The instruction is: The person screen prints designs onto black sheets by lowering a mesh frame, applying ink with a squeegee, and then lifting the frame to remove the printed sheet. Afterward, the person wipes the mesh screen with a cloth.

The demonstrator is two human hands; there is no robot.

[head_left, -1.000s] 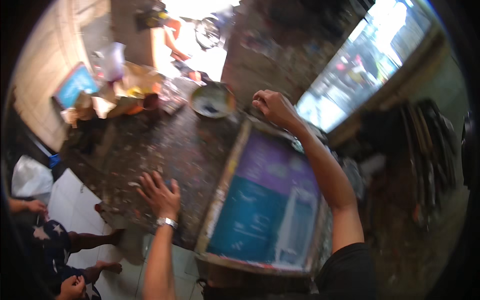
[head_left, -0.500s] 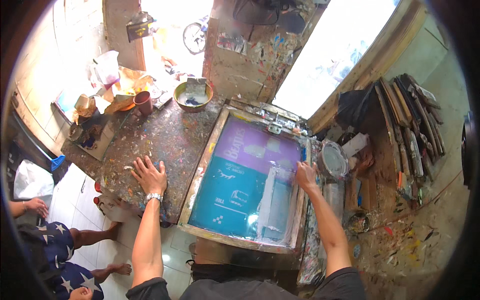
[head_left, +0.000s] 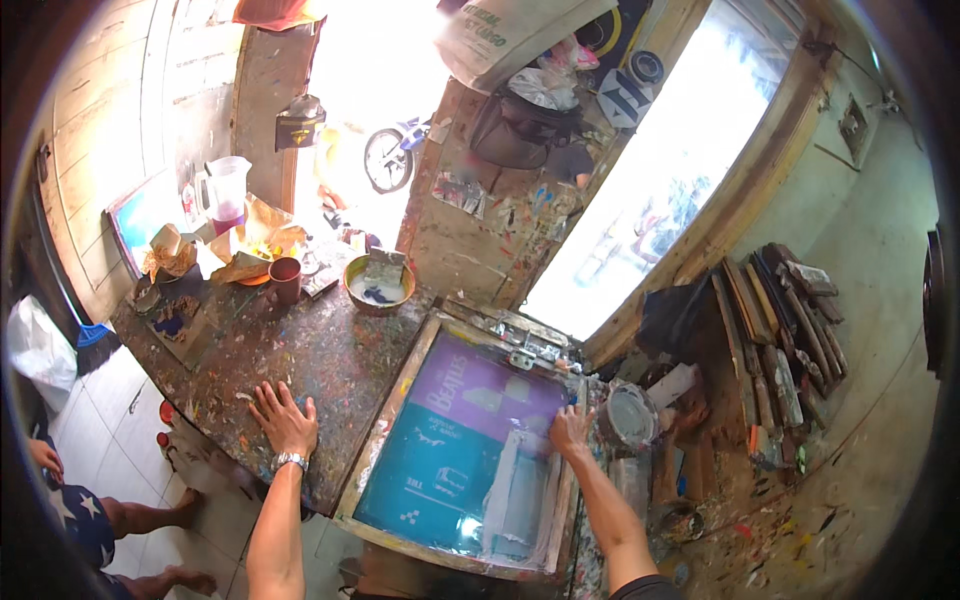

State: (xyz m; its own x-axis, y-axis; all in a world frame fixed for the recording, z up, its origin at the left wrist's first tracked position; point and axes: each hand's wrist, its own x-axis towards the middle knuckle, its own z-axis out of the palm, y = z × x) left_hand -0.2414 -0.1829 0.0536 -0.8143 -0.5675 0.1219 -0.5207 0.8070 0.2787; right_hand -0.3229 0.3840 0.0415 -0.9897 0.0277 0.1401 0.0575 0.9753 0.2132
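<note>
Purple over teal: that's the mesh (head_left: 410, 470) in the wood-framed screen (head_left: 388, 415), lower centre of view, metal hinge hardware (head_left: 522, 357) at its top edge. Pale whitish strip (head_left: 508, 490) down the mesh, right side.

Left hand (head_left: 287, 428): palm down on the worktable (head_left: 325, 350), fingers spread, gripping nothing. Metal-band watch (head_left: 291, 459) on that wrist. Right hand (head_left: 571, 430): fingers curled at the screen's right rail. From where I stand can't tell if it's clenched on the wood or just resting there.

Tabletop is dark, speckled all over with dried paint. Along its far side, left to centre: crumpled brown paper (head_left: 265, 222), a reddish-brown cup (head_left: 286, 283), a bowl (head_left: 408, 285) with pale stuff in it. Translucent pitcher (head_left: 228, 185) behind the paper, upper left. Round tub (head_left: 629, 416) just right of the screen.

Room: stacked boards (head_left: 765, 340) lean at right of view. Paint-marked panel (head_left: 500, 215) upper centre, black bag (head_left: 520, 135) above it. Glare washes out both bright openings; bike wheel (head_left: 388, 160) shows through the left one. Pale tile floor (head_left: 125, 425) lower left, plus a seated-looking person in star-print shorts (head_left: 80, 525), broom (head_left: 94, 338) and white sack (head_left: 42, 350) above them.
</note>
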